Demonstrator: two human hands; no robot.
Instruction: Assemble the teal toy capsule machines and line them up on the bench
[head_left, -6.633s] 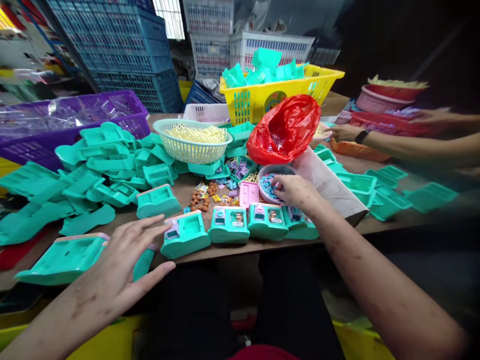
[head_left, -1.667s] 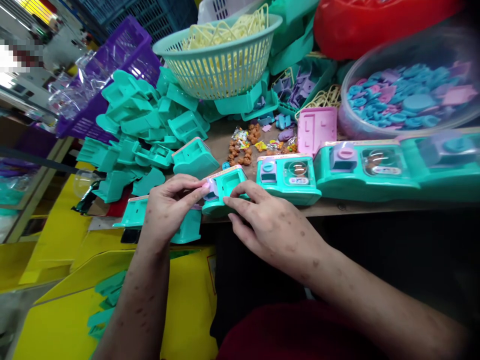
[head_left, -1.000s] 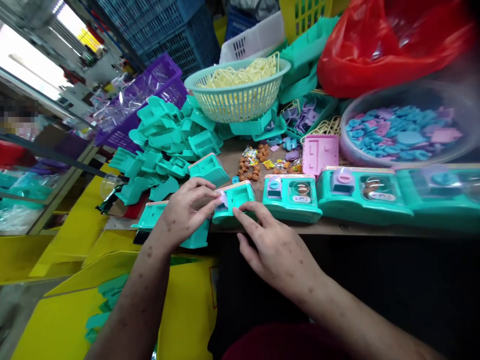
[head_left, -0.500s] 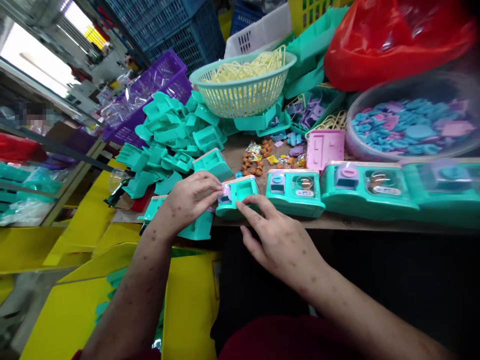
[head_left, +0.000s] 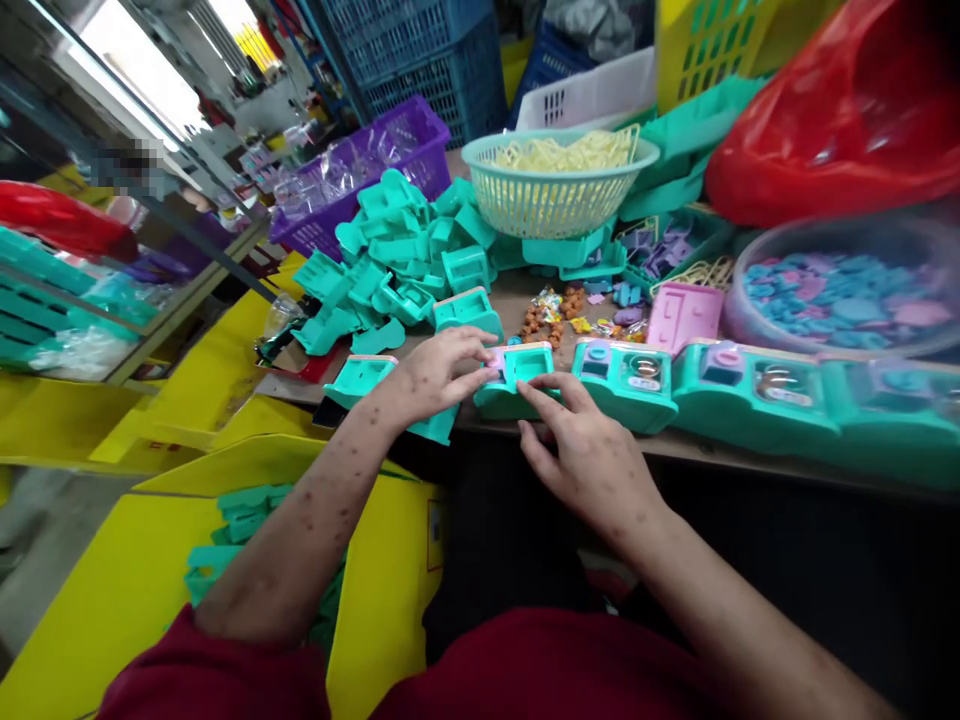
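Observation:
A small teal toy housing (head_left: 517, 372) with a pink top edge sits at the table's near edge. My left hand (head_left: 435, 375) pinches its left end at a small lilac part. My right hand (head_left: 585, 450) rests its fingertips on the housing's front side. To its right stands a row of finished teal toy machines (head_left: 622, 375) with lilac knobs and clear domes. Another empty teal housing (head_left: 360, 378) lies under my left wrist.
A heap of teal shells (head_left: 397, 260) lies behind my hands, beside a purple crate (head_left: 360, 170). A teal basket of yellow pieces (head_left: 559, 185), a clear bowl of blue and pink knobs (head_left: 840, 290), a red bag (head_left: 840, 120) and a pink panel (head_left: 679, 315) stand further back. Yellow bins (head_left: 150, 560) sit below left.
The view has swung left and tilted. Both hands stay on the same teal housing; my left fingers keep pressing at its lilac part and my right fingers shifted slightly along its front.

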